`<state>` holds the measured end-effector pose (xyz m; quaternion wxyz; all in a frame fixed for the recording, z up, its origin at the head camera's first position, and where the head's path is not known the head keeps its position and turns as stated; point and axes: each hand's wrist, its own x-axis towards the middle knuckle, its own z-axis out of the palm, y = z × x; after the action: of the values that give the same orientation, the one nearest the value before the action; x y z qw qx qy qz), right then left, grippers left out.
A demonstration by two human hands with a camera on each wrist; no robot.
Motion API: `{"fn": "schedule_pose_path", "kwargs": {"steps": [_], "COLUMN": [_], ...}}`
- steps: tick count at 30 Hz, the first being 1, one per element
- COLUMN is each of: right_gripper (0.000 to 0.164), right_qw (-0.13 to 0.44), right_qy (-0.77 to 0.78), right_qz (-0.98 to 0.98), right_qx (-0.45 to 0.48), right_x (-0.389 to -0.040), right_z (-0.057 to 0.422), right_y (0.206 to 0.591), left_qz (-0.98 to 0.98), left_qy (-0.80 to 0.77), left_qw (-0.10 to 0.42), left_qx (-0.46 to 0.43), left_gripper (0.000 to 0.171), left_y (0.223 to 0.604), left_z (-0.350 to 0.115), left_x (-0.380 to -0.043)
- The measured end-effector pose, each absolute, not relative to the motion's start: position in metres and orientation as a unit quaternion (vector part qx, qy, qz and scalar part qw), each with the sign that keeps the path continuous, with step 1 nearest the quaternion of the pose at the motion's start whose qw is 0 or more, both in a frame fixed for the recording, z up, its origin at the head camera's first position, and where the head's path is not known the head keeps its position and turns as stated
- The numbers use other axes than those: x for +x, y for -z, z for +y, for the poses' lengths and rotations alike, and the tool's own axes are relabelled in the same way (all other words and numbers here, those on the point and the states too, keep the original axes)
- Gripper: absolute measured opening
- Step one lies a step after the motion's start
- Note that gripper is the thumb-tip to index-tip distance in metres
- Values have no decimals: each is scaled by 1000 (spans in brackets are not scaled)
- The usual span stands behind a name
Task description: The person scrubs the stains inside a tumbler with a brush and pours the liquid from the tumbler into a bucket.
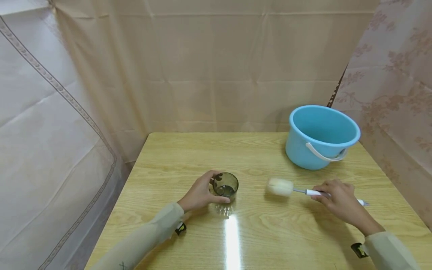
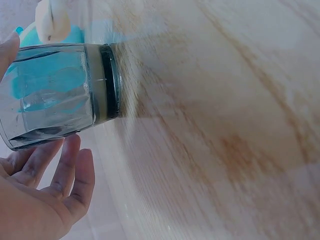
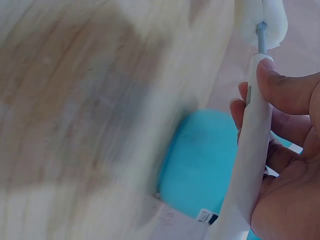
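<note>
A dark, see-through drinking glass (image 1: pixel 225 186) stands upright on the wooden table, left of the middle. My left hand (image 1: pixel 203 193) is curved round its side, thumb at the front and fingers behind. In the left wrist view the glass (image 2: pixel 55 95) has its base on the tabletop. My right hand (image 1: pixel 339 200) grips the white handle (image 3: pixel 252 135) of a sponge brush, thumb along its top. The brush's cream sponge head (image 1: pixel 280 186) points left toward the glass, apart from it and a little above the table.
A light blue bucket (image 1: pixel 315 150) with a white handle stands at the table's back right. Beige cloth (image 1: pixel 216 67) hangs behind the table (image 1: pixel 182 150), with pale curtains (image 1: pixel 44 131) on the left and a floral one (image 1: pixel 398 93) on the right.
</note>
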<state>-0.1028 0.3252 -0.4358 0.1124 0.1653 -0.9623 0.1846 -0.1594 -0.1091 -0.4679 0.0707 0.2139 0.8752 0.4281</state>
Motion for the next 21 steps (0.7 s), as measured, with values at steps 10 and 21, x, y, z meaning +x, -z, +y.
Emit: {"fn": "schedule_pose_path", "kwargs": {"steps": [10, 21], "right_gripper": [17, 17], "right_qw": [89, 97], "right_qy": [-172, -176], "right_qz": [-971, -971], "right_qx": [139, 127], "right_x": [-95, -88], "right_z": [341, 354], "right_y": [450, 465], "left_qz": [874, 875], "left_qy": [-428, -429], "left_qw": [71, 73], "left_qx": [218, 213], "left_gripper": [96, 96], "left_y": [469, 470], "left_z": [-109, -110], "left_x": [-161, -161]}}
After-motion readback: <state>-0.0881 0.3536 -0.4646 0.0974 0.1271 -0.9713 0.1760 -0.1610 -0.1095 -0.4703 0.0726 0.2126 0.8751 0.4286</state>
